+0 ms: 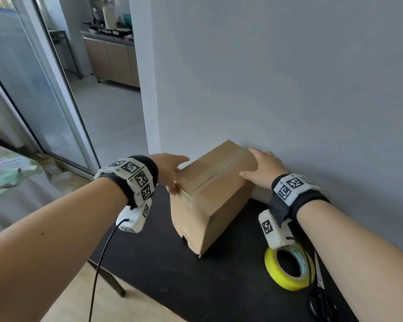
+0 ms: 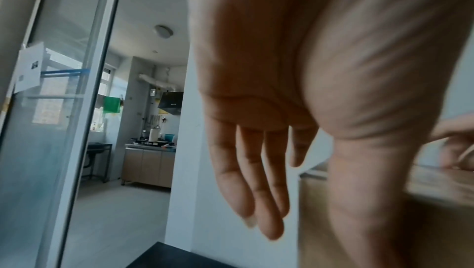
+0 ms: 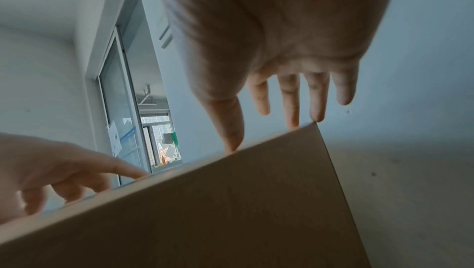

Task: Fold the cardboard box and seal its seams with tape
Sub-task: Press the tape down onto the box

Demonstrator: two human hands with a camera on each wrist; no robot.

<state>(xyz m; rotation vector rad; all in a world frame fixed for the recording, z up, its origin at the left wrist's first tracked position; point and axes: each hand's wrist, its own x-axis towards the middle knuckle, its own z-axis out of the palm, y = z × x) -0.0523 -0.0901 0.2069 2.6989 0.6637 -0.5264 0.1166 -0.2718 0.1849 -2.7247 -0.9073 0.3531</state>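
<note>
Both forearms reach forward over the black desk (image 1: 163, 282) toward the cardboard box (image 1: 209, 205), which stands near the desk's far edge, close against the wall and tipped so one bottom corner sits lifted. Its top flaps are closed, with clear tape along the centre seam. The left hand (image 1: 170, 170) lies against the box's left top edge, fingers straight and loose, gripping nothing. The right hand (image 1: 263, 168) lies spread on the right top edge, fingertips (image 3: 316, 110) reaching the far corner, likewise clasping nothing. A yellow tape roll (image 1: 286, 270) and black scissors (image 1: 321, 298) rest by the desk's right edge. With only flat palms steadying a tilted box, it could slip sideways or drop back hard, creasing the taped seam. The right wrist also hangs just above the roll and might nudge it toward the scissors.
</note>
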